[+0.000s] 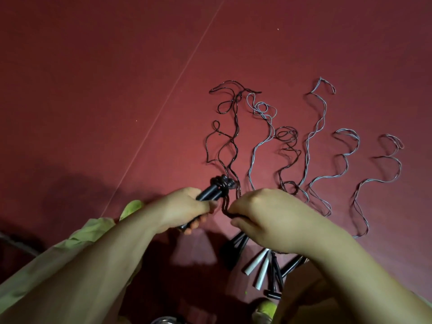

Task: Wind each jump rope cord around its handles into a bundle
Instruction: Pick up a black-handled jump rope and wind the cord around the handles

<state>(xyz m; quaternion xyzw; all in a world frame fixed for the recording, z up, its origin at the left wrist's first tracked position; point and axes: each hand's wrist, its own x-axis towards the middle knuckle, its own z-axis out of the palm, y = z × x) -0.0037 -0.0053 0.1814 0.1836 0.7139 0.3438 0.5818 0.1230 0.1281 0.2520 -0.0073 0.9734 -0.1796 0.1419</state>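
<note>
- Sleeve (70,260), pale green and loose, covers the left forearm at the lower left and ends short of the wrist.
- A thin pale line (163,108) runs on a slant across the dark red floor (93,78), from the top centre down toward the left arm.
- The left hand (187,208) is curled round a pair of black handles (208,192) held side by side; their far ends stick up past the knuckles and their near ends show below the fingers.
- A few turns of black cord (223,183) are already wrapped round the far end of those handles, and from there the cord drops in a short loop toward the other hand.
- The right hand (264,218) pinches that same black cord between thumb and curled fingers, just beside the left hand; the two hands are close but apart.
- Beyond the hands, the loose length of the dark cord (224,134) trails away over the floor in kinks and loops.
- Further right, more jump ropes lie unwound in wavy lines on the floor: a grey cord (257,146), another dark one (288,146), and three pale ones (313,134) side by side toward the right edge.
- Under the right forearm lies a cluster of handles, some black (236,247), some white (256,263), fanned out and touching one another.
</note>
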